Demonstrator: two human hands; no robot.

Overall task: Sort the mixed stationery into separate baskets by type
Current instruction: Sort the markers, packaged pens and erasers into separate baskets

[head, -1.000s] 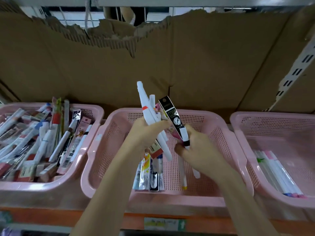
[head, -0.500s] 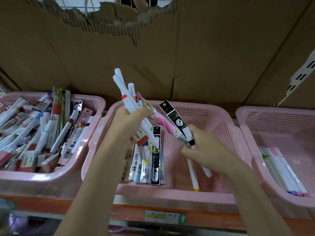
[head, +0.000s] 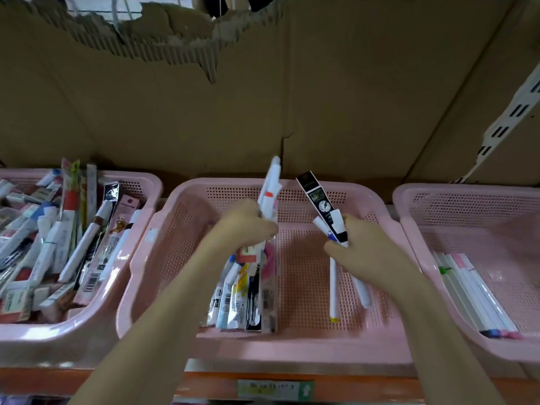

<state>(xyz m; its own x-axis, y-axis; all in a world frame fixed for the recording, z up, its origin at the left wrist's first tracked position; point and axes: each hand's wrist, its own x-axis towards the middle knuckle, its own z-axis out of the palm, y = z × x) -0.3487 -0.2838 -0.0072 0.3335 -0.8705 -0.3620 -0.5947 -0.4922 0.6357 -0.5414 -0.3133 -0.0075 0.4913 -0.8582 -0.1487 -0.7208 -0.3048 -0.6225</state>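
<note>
Left hand (head: 248, 226) over the middle pink basket (head: 187, 206), clenched round a bunch of white pens (head: 270, 188) and packets, tips up. Right hand (head: 362, 247) beside it, well apart, grasping a black-packaged pen (head: 317, 197) plus white pens, ends hanging down into the basket. Flat packets (head: 242, 299) lying at the basket's front. Left basket (head: 140, 182) heaped with mixed stationery (head: 52, 244); right basket (head: 415, 200) lined with slim white pens (head: 473, 293).
</note>
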